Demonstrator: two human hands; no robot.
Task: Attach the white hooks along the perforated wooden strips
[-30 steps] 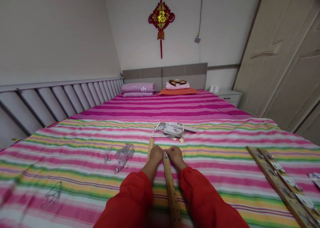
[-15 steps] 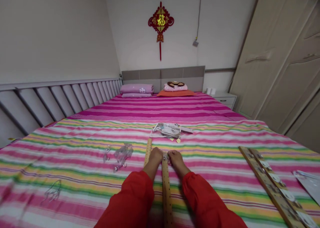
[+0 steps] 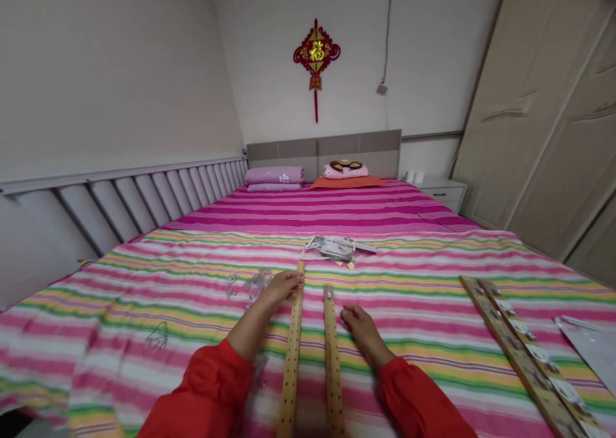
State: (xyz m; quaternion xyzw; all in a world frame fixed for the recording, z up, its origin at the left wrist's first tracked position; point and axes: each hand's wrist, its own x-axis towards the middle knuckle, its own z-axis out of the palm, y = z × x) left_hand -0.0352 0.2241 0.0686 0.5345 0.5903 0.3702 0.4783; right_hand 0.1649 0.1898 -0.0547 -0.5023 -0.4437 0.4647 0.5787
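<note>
Two narrow wooden strips with rows of small holes lie lengthwise on the striped sheet, the left strip (image 3: pixel 291 354) and the right strip (image 3: pixel 332 367). A small shiny metal-and-clear piece (image 3: pixel 329 292) sits at the right strip's far end. My left hand (image 3: pixel 283 286) is over the far part of the left strip, fingers stretched toward it; I cannot tell whether they touch it. Beside the right strip, my right hand (image 3: pixel 362 330) hovers with loosely bent fingers, apart from the strip and with nothing visible in them. Clear plastic packets (image 3: pixel 256 284) lie partly behind my left hand.
A clear bag of parts (image 3: pixel 334 248) lies beyond the strips. To the right are wooden boards (image 3: pixel 517 348) bearing white-and-metal pieces, and a plastic packet (image 3: pixel 590 345). Thin wire-like pieces (image 3: pixel 157 336) lie left. A bed rail (image 3: pixel 144 197) runs along the left side.
Both hands have left the right strip's far end, where the small shiny piece now shows. My left hand moved left over the other strip; my right hand drew back right. The view shifted slightly.
</note>
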